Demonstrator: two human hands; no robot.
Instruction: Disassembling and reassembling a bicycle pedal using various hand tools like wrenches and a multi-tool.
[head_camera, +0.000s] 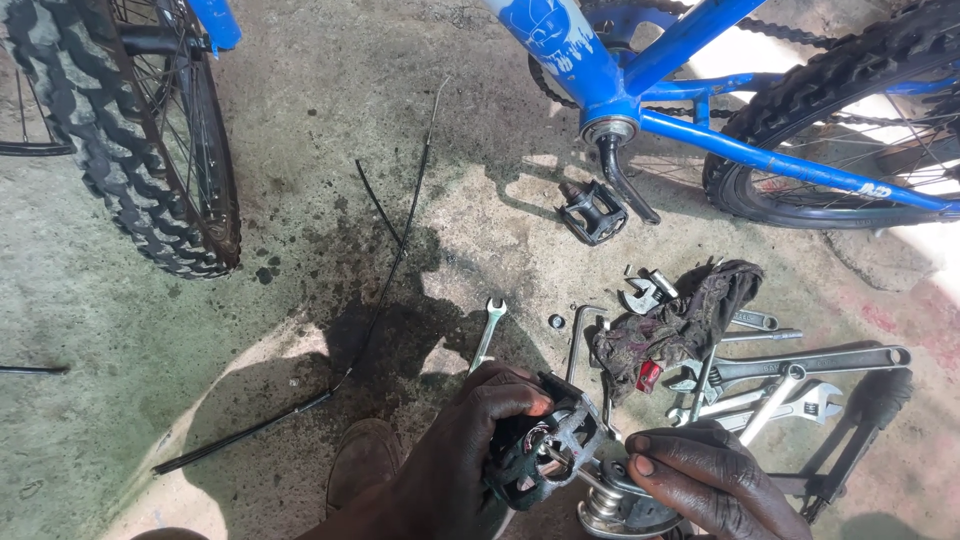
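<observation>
My left hand grips a black bicycle pedal low in the middle of the view. My right hand pinches the metal crank end where the pedal's axle meets it. A blue bicycle frame stands at the top right, its black crank arm hanging down. A second black pedal lies on the concrete just below that crank.
Several spanners and an adjustable wrench lie at the right beside a dirty rag. One spanner lies apart. A black cable trails across oil-stained concrete. A knobby front tyre stands top left, a rear tyre top right.
</observation>
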